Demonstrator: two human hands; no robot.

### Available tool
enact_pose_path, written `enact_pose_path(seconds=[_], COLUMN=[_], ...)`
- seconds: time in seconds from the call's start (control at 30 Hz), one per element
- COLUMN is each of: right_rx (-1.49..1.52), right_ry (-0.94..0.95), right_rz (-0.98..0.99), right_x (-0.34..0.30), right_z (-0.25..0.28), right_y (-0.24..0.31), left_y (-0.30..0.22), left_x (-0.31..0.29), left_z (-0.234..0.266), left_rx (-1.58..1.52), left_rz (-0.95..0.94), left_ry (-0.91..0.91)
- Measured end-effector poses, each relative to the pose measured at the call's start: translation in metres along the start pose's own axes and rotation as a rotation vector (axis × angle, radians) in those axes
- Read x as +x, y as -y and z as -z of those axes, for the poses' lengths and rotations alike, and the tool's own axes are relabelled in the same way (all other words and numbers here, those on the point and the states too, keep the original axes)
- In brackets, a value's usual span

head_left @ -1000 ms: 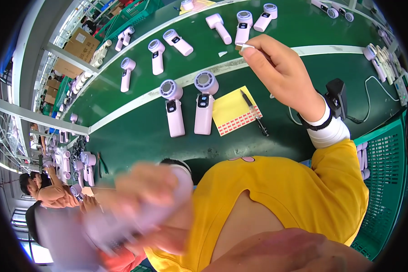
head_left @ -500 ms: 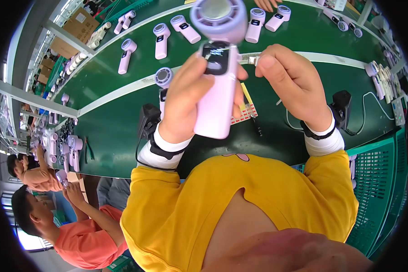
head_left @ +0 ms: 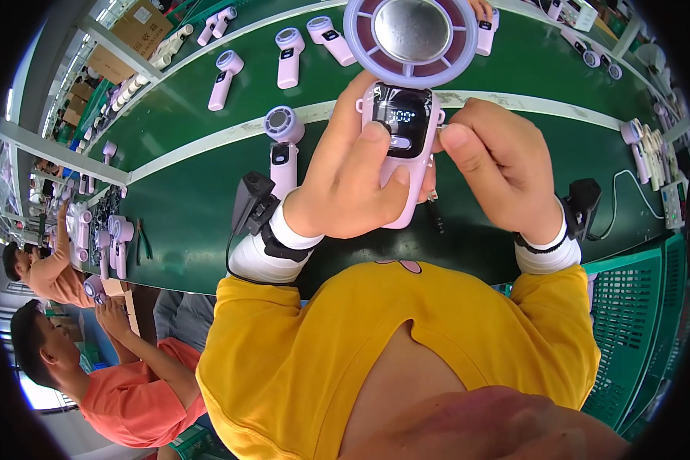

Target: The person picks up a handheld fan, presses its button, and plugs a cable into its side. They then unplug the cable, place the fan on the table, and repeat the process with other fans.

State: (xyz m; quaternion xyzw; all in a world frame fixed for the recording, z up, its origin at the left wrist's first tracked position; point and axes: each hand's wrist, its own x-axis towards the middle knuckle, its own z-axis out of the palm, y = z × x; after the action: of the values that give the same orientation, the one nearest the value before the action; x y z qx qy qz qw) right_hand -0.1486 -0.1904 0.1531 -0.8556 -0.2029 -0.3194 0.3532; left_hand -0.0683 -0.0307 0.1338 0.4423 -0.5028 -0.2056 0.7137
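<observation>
Upright in front of me is a pink handheld fan (head_left: 408,170) with a round purple-rimmed head and a lit display. My left hand (head_left: 341,172) is wrapped round its handle, one fingertip lying at the edge of the black display panel. On the fan's right side, my right hand (head_left: 506,165) is closed in a pinch, its fingertips against the side of the casing. What it pinches is mostly hidden; a small metal cable plug showed there half a second ago. Left of my left hand, another pink fan (head_left: 284,165) lies on the green table.
Several pink fans (head_left: 288,61) lie beyond the white rail (head_left: 199,157), with another person's hand (head_left: 481,9) behind. A pen-like tool (head_left: 435,215) lies under the held fan, pliers (head_left: 143,239) at left. Green crates (head_left: 629,322) stand right. Two people (head_left: 142,391) work at left.
The held fan has turned its front more toward me and shifted right, and its display reads clearly. My right hand has come from a gap away to the fan's side.
</observation>
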Motion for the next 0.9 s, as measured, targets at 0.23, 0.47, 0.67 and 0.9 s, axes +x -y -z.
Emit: enact_pose_path(seconds=[0.23,0.47,0.67,0.9], right_rx=[0.04,0.033,0.041,0.121], right_ry=[-0.04,0.063,-0.207,-0.453], right_rz=[-0.079,-0.134,-0.141,-0.204], right_x=[0.0,0.003,0.0,-0.001], right_z=[-0.012,-0.002,0.028,0.037], right_y=[-0.01,-0.01,-0.012,-0.014], left_y=[0.009,0.015,-0.023,-0.082], left_x=[0.001,0.004,-0.005,-0.057], left_z=[0.001,0.001,0.019,-0.002], left_rx=[0.107,0.204,-0.127,0.069], left_rz=[-0.035,-0.058,-0.163,-0.759], left_ry=[-0.056,-0.092,-0.274,-0.329])
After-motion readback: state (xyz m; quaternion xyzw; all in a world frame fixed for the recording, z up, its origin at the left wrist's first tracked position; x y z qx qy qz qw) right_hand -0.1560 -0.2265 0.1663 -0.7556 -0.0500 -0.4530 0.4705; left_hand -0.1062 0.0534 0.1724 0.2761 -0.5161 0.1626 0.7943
